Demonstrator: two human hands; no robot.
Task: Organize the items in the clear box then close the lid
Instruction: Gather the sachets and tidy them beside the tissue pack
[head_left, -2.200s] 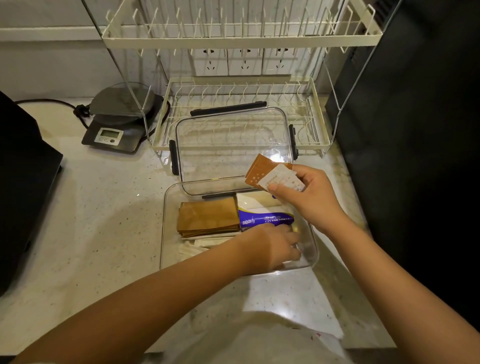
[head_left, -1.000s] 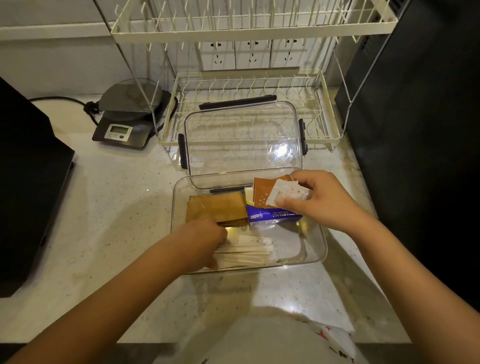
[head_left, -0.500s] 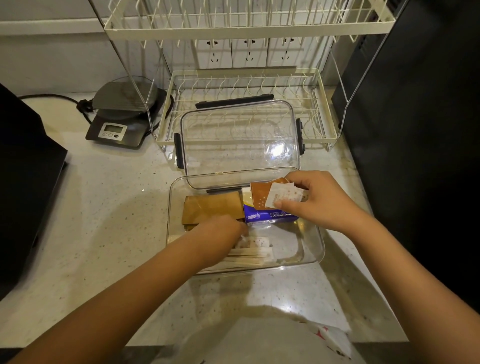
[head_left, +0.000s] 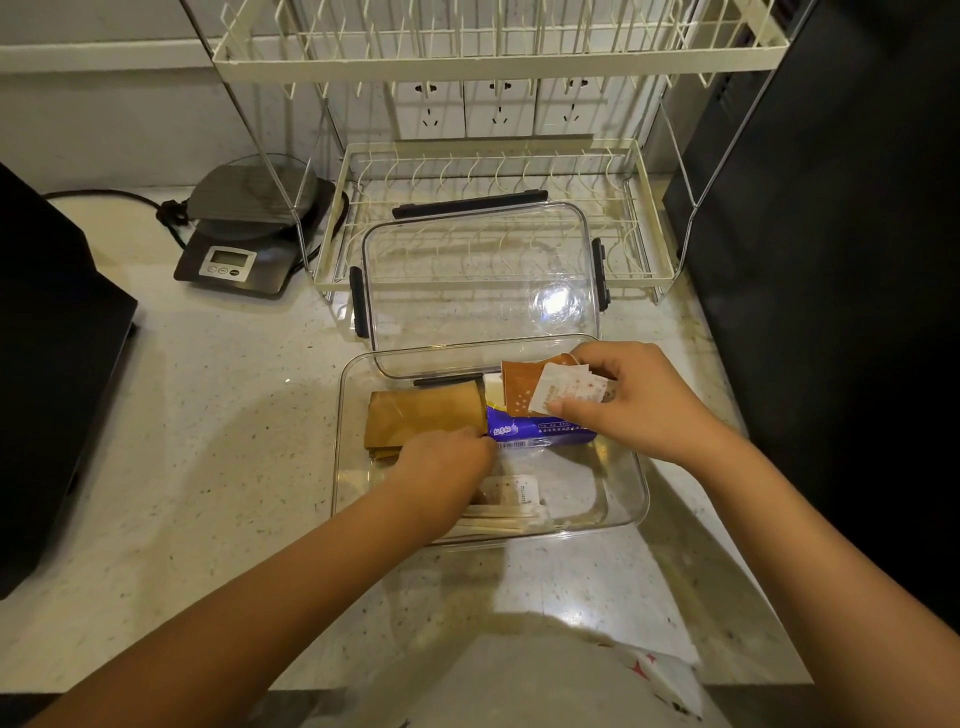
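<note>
We had the clear box (head_left: 631, 512) open on the counter (head_left: 208, 441), its lid (head_left: 478, 280) leaning against the dish rack (head_left: 644, 218) behind. Inside lay the brown packets (head_left: 415, 421), then the blue pack (head_left: 530, 431), then thin white sticks (head_left: 506, 519). Our left hand (head_left: 447, 462) had slid from the sticks up to the blue pack's end; we could not tell its grip. Our right hand (head_left: 634, 400) still pinched small sachets (head_left: 550, 392) over the far corner, so sorting continued.
</note>
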